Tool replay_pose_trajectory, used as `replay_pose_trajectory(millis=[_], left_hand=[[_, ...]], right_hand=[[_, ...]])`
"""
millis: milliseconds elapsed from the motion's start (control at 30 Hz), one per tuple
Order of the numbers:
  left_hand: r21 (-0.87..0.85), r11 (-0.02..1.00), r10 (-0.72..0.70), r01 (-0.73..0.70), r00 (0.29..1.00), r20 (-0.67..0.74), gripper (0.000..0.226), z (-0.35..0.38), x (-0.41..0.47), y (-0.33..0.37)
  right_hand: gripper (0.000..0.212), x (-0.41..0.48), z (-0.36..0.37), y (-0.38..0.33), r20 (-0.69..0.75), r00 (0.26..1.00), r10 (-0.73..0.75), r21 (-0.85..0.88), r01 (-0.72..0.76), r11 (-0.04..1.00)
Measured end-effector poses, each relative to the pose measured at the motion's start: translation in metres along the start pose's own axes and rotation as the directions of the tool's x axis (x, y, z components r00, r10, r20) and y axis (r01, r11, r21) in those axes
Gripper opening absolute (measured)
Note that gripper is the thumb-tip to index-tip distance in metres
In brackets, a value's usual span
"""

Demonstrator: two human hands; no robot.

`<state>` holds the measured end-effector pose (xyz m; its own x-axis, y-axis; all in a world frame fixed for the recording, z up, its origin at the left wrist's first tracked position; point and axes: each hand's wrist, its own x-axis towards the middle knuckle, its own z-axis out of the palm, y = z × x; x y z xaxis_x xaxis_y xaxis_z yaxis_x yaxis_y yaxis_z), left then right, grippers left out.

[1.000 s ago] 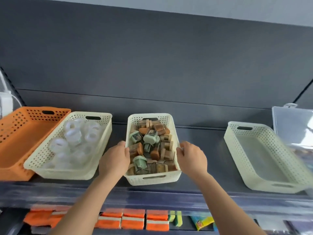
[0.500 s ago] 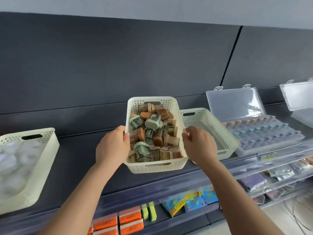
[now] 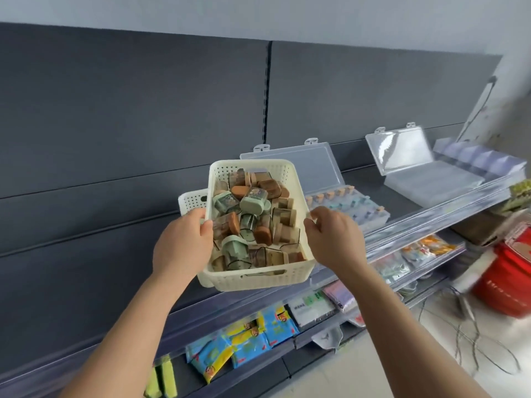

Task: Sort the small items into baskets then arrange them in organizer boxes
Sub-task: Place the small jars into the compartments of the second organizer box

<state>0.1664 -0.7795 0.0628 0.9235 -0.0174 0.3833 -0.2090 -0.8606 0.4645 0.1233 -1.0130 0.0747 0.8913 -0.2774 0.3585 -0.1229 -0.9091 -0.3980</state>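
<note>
Above the shelf's [image 3: 402, 203] front edge, left hand [image 3: 184, 245] and right hand [image 3: 336, 239] grip the full basket [image 3: 253, 278] by its sides, so sorting's probably done, though the box [image 3: 353, 208] just beyond looks only part-filled.

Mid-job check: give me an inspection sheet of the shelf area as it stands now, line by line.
Surface: dark shelf with a clear front rail.
Job's things: cream basket full of small items, held up at the shelf's front edge; second cream basket behind it, mostly hidden; open organizer box with items in its compartments; second organizer box further right, lid up, contents unclear.
Clutter: packets on the lower shelves; red container at far right.
Grippers: left hand grips the basket's left rim; right hand grips its right rim.
Cables: thin wires on the floor, lower right.
Surroundings: dark back panel, pale wall above.
</note>
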Motion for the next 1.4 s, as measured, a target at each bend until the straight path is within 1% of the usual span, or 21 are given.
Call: replay_pose_trajectory(millis=[167,267,433,600,767,900,1100,1267,1400], left_hand=[[-0.058,0.997,0.058,-0.056,0.997,0.045,0.023,0.037,0.011,0.065],[-0.086,0.992,0.093,-0.088,0.994,0.053,0.025,0.060,0.023,0.102],[-0.118,0.984,0.143,-0.135,0.988,0.064,0.029,0.104,0.053,0.157],[-0.165,0.970,0.194,-0.176,0.976,0.098,0.027,0.150,0.089,0.208],[-0.182,0.969,0.189,-0.167,0.976,0.110,0.024,0.190,0.128,0.255],[-0.178,0.972,0.180,-0.156,0.975,0.129,0.024,0.217,0.153,0.291],[-0.143,0.982,0.145,-0.122,0.977,0.159,0.024,0.252,0.169,0.329],[-0.144,0.988,0.072,-0.049,0.984,0.161,0.022,0.285,0.171,0.358],[-0.123,0.992,-0.026,0.043,0.990,0.141,0.023,0.307,0.168,0.382]], right_hand=[[0.020,0.016,-0.028,0.064,-0.027,0.998,0.059,-0.030,-0.060,0.998],[0.022,0.030,-0.041,0.099,-0.049,0.994,0.101,-0.039,-0.103,0.994],[0.022,0.060,-0.054,0.156,-0.102,0.981,0.164,-0.062,-0.171,0.983],[0.021,0.102,-0.064,0.213,-0.128,0.971,0.203,-0.053,-0.211,0.976],[0.022,0.150,-0.075,0.263,-0.122,0.969,0.213,-0.070,-0.223,0.972],[0.019,0.186,-0.080,0.299,-0.125,0.967,0.221,-0.069,-0.231,0.971],[0.019,0.225,-0.075,0.352,-0.051,0.971,0.233,-0.026,-0.235,0.972],[0.022,0.257,-0.068,0.396,0.024,0.986,0.167,-0.029,-0.167,0.986],[0.027,0.283,-0.067,0.427,0.102,0.991,0.092,-0.033,-0.089,0.996]])
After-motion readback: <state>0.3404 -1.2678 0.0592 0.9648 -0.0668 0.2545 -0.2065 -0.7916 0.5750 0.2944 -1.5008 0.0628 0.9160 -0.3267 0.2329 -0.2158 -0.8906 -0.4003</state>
